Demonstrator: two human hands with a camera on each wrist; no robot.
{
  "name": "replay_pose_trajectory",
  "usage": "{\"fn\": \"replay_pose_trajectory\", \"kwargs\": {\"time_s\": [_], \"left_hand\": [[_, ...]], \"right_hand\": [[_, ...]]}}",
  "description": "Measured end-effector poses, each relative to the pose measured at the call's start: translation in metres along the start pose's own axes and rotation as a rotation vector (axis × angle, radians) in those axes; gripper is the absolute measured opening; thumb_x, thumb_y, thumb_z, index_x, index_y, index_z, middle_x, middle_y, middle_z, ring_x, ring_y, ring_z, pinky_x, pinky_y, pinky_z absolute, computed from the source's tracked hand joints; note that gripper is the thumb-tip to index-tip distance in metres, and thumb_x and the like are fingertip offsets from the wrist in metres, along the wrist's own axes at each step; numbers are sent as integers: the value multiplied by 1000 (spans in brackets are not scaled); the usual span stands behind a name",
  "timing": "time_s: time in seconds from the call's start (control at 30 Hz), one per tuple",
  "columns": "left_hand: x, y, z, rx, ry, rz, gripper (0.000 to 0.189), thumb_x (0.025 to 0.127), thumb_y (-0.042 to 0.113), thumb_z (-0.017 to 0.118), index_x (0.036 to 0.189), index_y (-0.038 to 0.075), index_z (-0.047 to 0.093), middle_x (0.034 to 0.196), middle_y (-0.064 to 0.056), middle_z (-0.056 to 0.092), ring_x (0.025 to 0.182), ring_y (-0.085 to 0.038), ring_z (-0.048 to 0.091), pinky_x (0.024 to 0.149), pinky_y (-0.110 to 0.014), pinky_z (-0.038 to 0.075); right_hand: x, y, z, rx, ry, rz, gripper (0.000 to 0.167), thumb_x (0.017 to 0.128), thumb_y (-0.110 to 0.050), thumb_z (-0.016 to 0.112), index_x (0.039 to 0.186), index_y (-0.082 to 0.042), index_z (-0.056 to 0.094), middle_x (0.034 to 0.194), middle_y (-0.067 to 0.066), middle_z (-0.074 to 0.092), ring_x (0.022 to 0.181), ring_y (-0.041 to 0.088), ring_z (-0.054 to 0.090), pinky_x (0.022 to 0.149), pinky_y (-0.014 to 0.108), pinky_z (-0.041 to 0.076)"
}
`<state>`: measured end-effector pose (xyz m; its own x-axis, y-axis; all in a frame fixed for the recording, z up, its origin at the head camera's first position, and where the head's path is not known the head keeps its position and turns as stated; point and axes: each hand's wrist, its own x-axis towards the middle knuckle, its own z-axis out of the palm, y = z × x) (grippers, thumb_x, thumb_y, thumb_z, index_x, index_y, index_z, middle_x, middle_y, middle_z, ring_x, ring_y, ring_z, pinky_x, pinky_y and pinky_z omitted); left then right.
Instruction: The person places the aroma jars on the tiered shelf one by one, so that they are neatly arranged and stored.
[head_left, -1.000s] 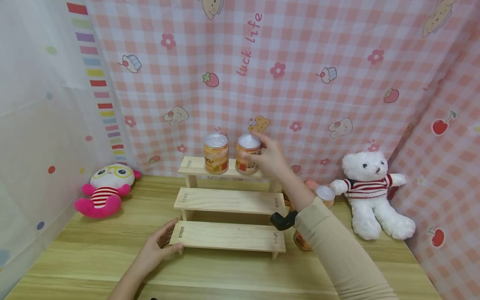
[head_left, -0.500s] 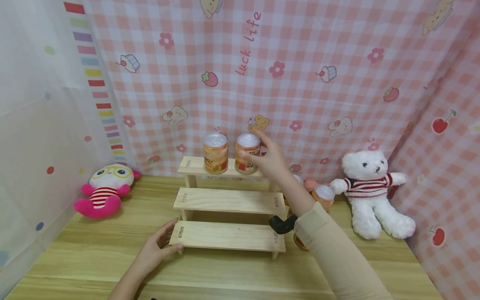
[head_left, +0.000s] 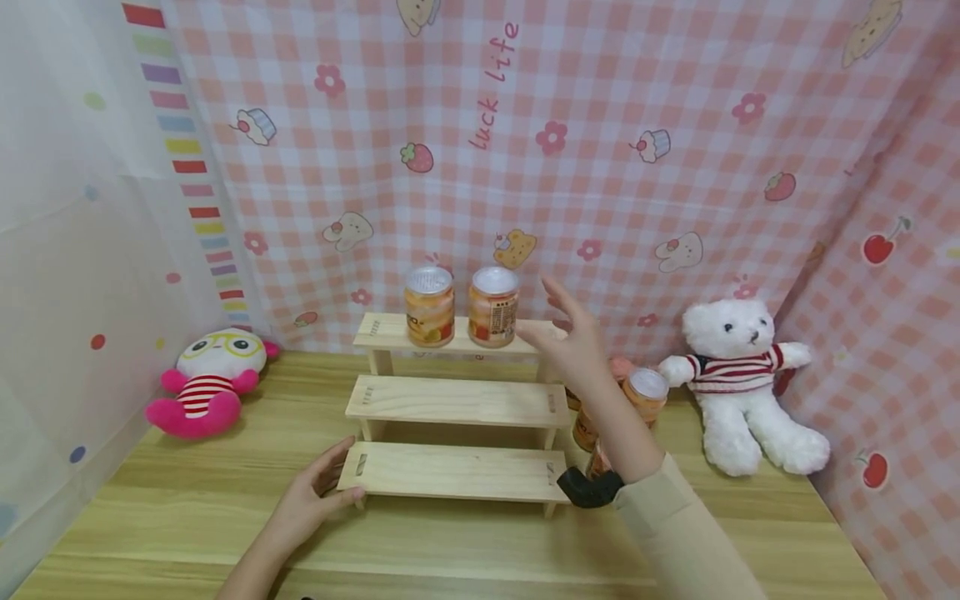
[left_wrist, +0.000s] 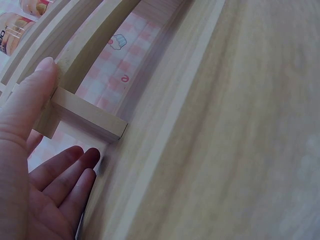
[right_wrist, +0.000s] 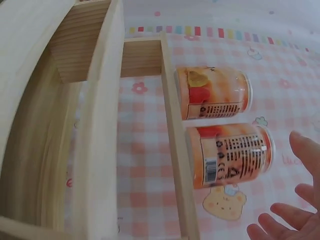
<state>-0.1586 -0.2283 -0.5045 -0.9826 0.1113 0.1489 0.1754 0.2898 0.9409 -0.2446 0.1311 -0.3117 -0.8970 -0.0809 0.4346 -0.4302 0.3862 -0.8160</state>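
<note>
Up on top of the shelf (head_left: 456, 402), the left can (head_left: 430, 310) and right can (head_left: 493, 310) stand upright, a little apart. The right hand (head_left: 576, 346) is near the right can, fingers spread and loose. The left hand (head_left: 311, 497) grips the bottom step's (head_left: 453, 472) left end, thumb in front.

The tiered stand (head_left: 457, 402) at the centre of the frame is pale wood, smooth and matt, with fine grain along its boards; the two cans (head_left: 493, 312) above centre have a glossy printed surface and shiny, silvery lids (head_left: 495, 280), whether metal or plastic is unclear; the tabletop (head_left: 450, 554) across the bottom shows wood grain with a faint sheen; the checked curtain (head_left: 465, 108) filling the upper frame is matt, lightly creased cloth; the bear (head_left: 746, 408) at right is fluffy plush; the pink toy (head_left: 206, 392) at left is smoother plush; the sleeve (head_left: 686, 525), lower right, is matt cloth.
</note>
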Motion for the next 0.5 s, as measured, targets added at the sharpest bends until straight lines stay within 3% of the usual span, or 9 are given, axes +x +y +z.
{"fn": "replay_pose_trajectory", "kwargs": {"time_s": [0.33, 0.5], "left_hand": [[0, 1, 0, 5, 2, -2, 77, 78, 14, 80, 144, 7, 42, 133, -21, 52, 116, -31, 52, 92, -19, 40], [-1, 1, 0, 6, 0, -6, 76, 79, 14, 80, 144, 7, 42, 133, -21, 52, 117, -31, 52, 92, -20, 40]], "right_hand": [[-39, 14, -18, -91, 52, -16, 69, 83, -22, 77, 144, -18, 46, 144, 7, 44, 124, 32, 45, 100, 51, 37], [-56, 26, -28, -160, 81, -32, 67, 82, -22, 78, 142, -19, 49, 143, 4, 46, 124, 30, 46, 95, 47, 42]]}}
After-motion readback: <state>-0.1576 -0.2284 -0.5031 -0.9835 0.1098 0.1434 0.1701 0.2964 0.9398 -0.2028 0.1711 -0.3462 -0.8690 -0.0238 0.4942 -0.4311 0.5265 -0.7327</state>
